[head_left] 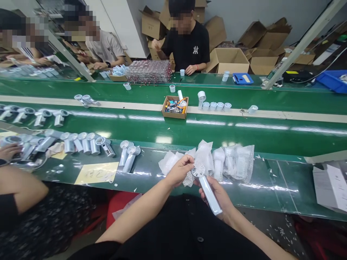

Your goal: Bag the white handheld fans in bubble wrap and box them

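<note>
My right hand [218,198] is closed round the handle of a light blue handheld fan [208,189], head tilted up and away from me. My left hand [180,169] pinches a thin clear plastic bag [203,157] at the fan's head. Both hands hover over the near edge of the green bench [151,171]. Just beyond them lie several fans wrapped in clear bags [235,162].
Two unwrapped fans [128,155] lie left of my hands, with a row of more fans [84,142] and a yellow paper sheet [97,172] further left. A neighbour's arm [18,184] is at the left. A small cardboard box of parts [175,107] sits on the belt. A white carton [330,186] is at the right.
</note>
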`<action>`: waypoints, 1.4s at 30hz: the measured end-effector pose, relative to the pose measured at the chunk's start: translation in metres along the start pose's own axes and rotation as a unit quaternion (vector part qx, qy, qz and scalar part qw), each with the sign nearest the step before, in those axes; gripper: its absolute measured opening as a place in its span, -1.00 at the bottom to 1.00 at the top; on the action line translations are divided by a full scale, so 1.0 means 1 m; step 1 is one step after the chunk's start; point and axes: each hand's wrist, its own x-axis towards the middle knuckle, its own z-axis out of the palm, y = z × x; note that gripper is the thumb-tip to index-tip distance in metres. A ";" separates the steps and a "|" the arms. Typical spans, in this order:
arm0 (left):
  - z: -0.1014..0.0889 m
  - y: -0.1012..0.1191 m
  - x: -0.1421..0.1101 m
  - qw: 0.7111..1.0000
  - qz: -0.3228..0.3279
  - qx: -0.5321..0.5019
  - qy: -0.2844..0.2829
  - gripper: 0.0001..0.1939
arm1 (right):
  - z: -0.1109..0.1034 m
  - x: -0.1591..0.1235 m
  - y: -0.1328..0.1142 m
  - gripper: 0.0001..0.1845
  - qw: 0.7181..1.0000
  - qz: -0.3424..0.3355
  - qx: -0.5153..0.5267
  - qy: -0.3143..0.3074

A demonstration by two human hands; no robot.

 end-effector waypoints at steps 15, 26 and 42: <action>-0.014 -0.001 -0.040 0.900 0.168 0.388 -0.110 -0.87 | -0.003 -0.001 0.004 -0.38 0.989 -0.059 -0.136 0.023; -0.001 -0.014 -0.030 0.928 0.048 0.370 -0.010 -0.83 | -0.005 -0.008 0.006 -0.58 0.981 -0.047 -0.157 0.105; 0.016 0.042 -0.060 0.806 0.278 0.512 -0.108 -0.87 | -0.044 -0.077 -0.064 -0.67 0.804 -0.187 -0.553 -0.117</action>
